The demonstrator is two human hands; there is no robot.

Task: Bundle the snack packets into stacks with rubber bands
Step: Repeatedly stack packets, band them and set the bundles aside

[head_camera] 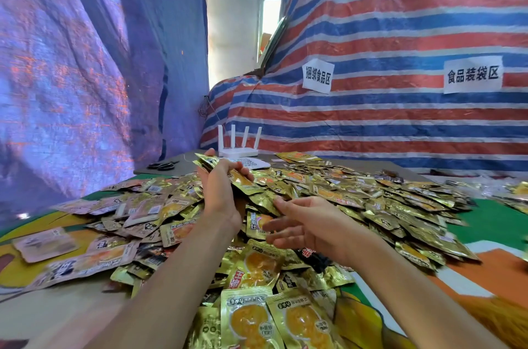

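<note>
Left hand (pixel 220 200) mid-frame, raised above heap, fingers curled round small stack of gold packets (pixel 241 181). Right hand (pixel 308 228) just right of it, fingers spread, relaxed, holding nothing. Loose packets (pixel 371 200) heaped across table (pixel 491 222), centre to right. Scissors (pixel 163 166) and white router (pixel 238 148) behind, centre. 2 paper signs (pixel 317 75) on striped tarp (pixel 400 28), upper right.

The pile of snack packets (pixel 371 200) lies across the middle of the desk (pixel 485 220), the left hand (pixel 220 200) holds a stack (pixel 245 184) above it with the right hand (pixel 308 225) just to the right, and behind the pile stands the router (pixel 238 145), the scissors (pixel 163 166) to its left, the tarp (pixel 400 19) behind all
</note>
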